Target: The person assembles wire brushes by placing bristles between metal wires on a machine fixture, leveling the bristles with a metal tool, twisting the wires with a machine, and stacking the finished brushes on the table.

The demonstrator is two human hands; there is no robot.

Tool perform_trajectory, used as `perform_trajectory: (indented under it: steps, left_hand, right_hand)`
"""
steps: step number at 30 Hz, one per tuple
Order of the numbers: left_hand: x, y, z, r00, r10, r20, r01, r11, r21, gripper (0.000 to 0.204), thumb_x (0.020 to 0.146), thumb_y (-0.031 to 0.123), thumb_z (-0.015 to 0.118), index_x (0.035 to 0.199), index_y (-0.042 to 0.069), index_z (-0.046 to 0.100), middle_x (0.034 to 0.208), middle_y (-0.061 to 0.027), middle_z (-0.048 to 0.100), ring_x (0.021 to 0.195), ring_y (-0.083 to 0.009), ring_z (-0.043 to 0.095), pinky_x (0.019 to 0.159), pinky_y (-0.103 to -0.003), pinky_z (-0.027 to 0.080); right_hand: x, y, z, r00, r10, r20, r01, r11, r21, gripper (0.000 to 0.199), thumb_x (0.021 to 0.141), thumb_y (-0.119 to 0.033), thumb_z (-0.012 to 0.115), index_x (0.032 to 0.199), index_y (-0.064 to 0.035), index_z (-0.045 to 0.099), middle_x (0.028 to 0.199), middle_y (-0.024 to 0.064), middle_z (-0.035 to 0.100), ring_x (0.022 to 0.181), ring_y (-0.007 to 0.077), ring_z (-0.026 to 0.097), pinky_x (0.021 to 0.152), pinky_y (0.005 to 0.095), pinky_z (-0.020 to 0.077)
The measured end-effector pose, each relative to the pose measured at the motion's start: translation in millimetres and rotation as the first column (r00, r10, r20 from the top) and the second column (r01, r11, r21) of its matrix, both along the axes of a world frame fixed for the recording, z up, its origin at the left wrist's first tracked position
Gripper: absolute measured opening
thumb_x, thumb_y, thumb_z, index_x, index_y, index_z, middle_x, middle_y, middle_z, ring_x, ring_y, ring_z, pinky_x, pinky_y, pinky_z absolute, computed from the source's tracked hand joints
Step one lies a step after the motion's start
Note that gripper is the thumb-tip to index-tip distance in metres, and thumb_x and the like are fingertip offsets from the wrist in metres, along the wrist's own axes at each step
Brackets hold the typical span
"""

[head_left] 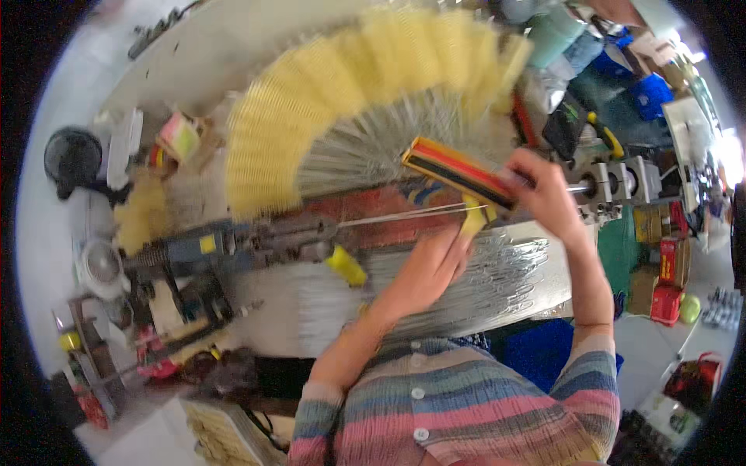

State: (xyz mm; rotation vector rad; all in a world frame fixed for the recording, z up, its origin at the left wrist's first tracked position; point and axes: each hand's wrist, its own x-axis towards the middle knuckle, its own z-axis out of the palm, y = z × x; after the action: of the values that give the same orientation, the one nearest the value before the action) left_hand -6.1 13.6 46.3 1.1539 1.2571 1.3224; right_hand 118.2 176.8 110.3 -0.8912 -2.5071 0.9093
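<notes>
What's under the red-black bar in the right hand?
Beside the red-black bar, I see a red surface, thin rods and a yellow piece at the left hand. What lies directly beneath the bar is covered.

shiny metal wires [505,273], smooth striped bar [457,172], crinkled cloth shirt [474,404]

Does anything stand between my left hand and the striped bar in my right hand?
Yes: in this view, the small yellow piece held by the left hand and the ends of thin wires lie between that hand and the striped bar. Height differences are unclear.
</notes>
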Motion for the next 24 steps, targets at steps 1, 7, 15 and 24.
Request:
perform_trajectory:
  steps: [1, 7, 15, 24]
  left_hand:
    - [-5.1, 0.5, -2.4, 0.999, 0.041, 0.013, -0.040, 0.999, -0.030, 0.024, 0.094, 0.023, 0.038, 0.083, 0.003, 0.046, 0.054, -0.0008, 0.044, 0.045, -0.0138, 0.039, 0.045, -0.028, 0.033]
    - [-21.1, -23.9, -2.2, 0.523, 0.302, 0.797, -0.133, 0.953, -0.273, 0.030, 0.095, 0.031, 0.037, 0.079, 0.007, 0.046, 0.053, 0.0014, 0.041, 0.045, -0.0081, 0.034, 0.042, -0.022, 0.026]
    - [-24.7, -7.4, -17.5, 0.431, 0.151, 0.890, 0.045, 0.981, -0.188, 0.025, 0.095, 0.023, 0.039, 0.084, 0.003, 0.049, 0.057, 0.0018, 0.037, 0.047, -0.0070, 0.031, 0.043, -0.022, 0.026]
    - [-44.8, -35.8, 16.9, 0.489, 0.353, 0.797, -0.070, 0.927, -0.368, 0.026, 0.094, 0.021, 0.041, 0.104, -0.002, 0.049, 0.063, 0.0000, 0.042, 0.052, -0.0098, 0.035, 0.047, -0.024, 0.032]
  right_hand:
    - [-7.8, 5.6, 5.3, 0.999, 0.034, 0.026, -0.033, 0.998, -0.052, 0.012, 0.081, -0.010, 0.060, 0.083, -0.0003, 0.053, 0.066, 0.0117, 0.054, 0.060, 0.0183, 0.053, 0.058, 0.0304, 0.0439]
    - [-11.2, -1.8, -21.3, 0.986, -0.142, -0.085, 0.137, 0.988, -0.067, 0.011, 0.084, -0.009, 0.057, 0.082, 0.0004, 0.051, 0.064, 0.0111, 0.054, 0.058, 0.0134, 0.049, 0.057, 0.0291, 0.0430]
    - [-13.9, 2.5, -8.8, 1.000, 0.015, -0.016, -0.017, 0.991, -0.130, 0.012, 0.083, -0.010, 0.058, 0.082, 0.0011, 0.053, 0.067, 0.0110, 0.056, 0.062, 0.0116, 0.051, 0.058, 0.0282, 0.0423]
    - [-37.7, -28.0, -31.6, 0.959, 0.247, -0.140, -0.267, 0.952, -0.148, 0.019, 0.074, 0.005, 0.056, 0.091, -0.0027, 0.059, 0.082, 0.0132, 0.062, 0.076, 0.0291, 0.062, 0.067, 0.0336, 0.0481]
